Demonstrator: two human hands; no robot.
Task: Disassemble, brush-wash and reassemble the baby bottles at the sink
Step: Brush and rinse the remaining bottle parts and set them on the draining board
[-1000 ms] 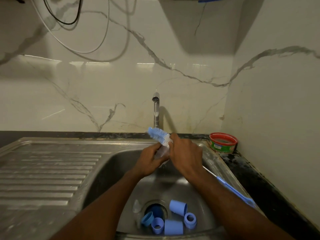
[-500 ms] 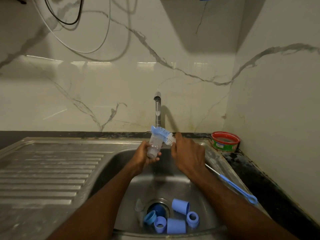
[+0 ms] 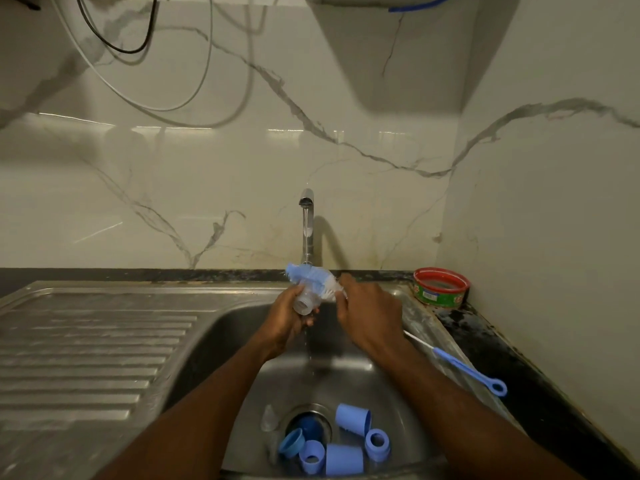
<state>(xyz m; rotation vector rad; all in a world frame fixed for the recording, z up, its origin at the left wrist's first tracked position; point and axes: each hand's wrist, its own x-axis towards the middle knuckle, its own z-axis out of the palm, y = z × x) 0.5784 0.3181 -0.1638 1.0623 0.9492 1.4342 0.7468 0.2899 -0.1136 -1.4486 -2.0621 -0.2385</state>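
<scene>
Head view: hands (image 3: 289, 315) (image 3: 369, 313) hold bottle (image 3: 304, 301) and brush (image 3: 313, 277) under tap (image 3: 307, 216).

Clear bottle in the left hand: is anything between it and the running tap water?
Yes. The brush head, held by the right hand, lies across the top of the clear bottle that the left hand grips, directly under the tap stream.

Dim, warm light – glare streaks on the marble wall (image 3: 207, 174) – edges bowed by wide-angle distortion.
</scene>
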